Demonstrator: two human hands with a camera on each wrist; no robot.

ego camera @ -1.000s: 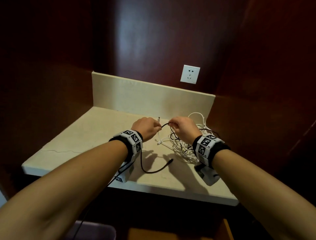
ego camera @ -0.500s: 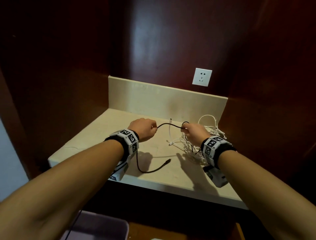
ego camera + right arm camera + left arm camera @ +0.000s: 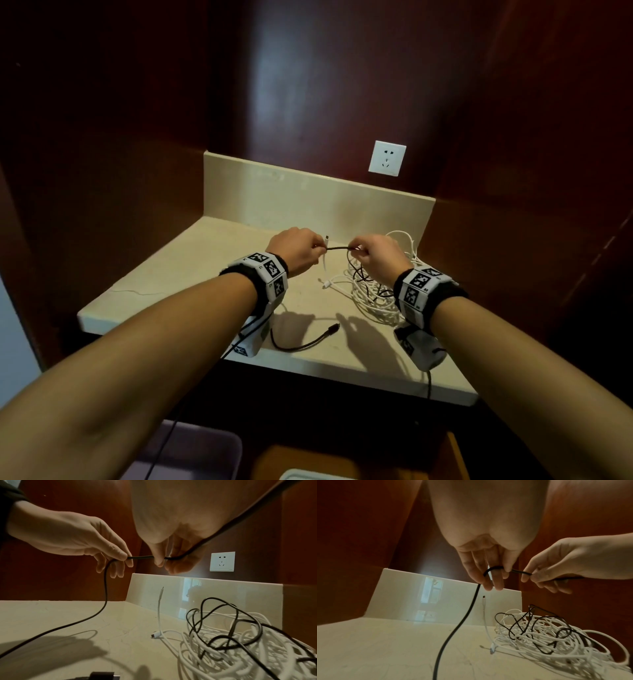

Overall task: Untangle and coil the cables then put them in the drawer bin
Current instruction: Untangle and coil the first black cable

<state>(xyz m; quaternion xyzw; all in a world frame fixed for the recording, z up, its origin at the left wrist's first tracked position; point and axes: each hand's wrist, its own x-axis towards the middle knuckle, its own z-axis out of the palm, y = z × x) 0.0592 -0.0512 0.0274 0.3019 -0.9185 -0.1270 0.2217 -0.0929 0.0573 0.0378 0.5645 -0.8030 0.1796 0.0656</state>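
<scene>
Black cable near counter's front edge

Left forearm: bare, reaching in from lower left of head view toward frame centre; marker-printed band at left wrist. Left hand: fingers curled, thumb and forefinger pinching black cable. Right forearm: bare, entering from lower right; matching band at right wrist. Right hand: fingers curled, pinching same cable just right of left hand, both raised at mid-frame.
</scene>
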